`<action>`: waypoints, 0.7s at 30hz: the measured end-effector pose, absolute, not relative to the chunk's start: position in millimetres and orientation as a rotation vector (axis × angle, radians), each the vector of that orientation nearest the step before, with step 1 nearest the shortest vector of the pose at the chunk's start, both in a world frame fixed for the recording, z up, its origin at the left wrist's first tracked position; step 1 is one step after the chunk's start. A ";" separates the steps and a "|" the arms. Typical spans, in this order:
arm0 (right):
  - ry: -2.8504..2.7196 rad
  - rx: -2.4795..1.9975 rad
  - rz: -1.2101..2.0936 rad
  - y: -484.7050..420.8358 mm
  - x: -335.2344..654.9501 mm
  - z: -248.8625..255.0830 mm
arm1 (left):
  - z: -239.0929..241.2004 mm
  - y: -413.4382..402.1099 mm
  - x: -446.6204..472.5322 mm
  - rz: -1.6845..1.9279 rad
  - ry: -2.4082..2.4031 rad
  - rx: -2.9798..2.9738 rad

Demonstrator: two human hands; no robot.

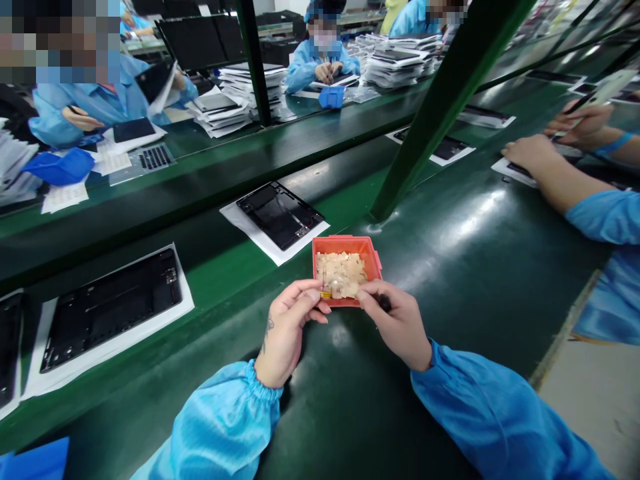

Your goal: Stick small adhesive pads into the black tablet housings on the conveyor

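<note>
The left hand (290,320) pinches a small yellow strip (326,294), and the right hand (400,323) holds a black thing (384,303). Just past them sits a red box (371,252) of tan bits (345,268); farther off lies a black panel (277,212).

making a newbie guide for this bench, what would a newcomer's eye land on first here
Probably the red bin of pale pieces near the middle of the picture, with the left hand and right hand at its near side. Next, likely the thick green post slanting up to the right behind it, then the black panels on white sheets to the left.
</note>
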State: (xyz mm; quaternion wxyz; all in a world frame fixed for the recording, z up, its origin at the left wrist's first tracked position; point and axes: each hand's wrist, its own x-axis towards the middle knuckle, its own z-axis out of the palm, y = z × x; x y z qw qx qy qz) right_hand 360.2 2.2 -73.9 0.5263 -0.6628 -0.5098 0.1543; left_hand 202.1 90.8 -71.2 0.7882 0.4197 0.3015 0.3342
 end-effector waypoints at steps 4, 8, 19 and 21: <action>-1.167 -1.650 0.335 3.2 365.3 -77.8 | -70.1 93.8 202.1 0.851 0.670 0.904; -1.137 -1.663 0.306 3.4 366.2 -81.5 | -69.5 95.5 201.4 0.866 0.678 0.887; -1.698 -1.869 0.117 0.9 352.9 -83.9 | -77.2 107.0 195.7 0.913 0.708 0.895; -1.787 -2.010 0.017 -0.6 352.3 -87.0 | -83.2 114.6 194.7 0.934 0.733 0.887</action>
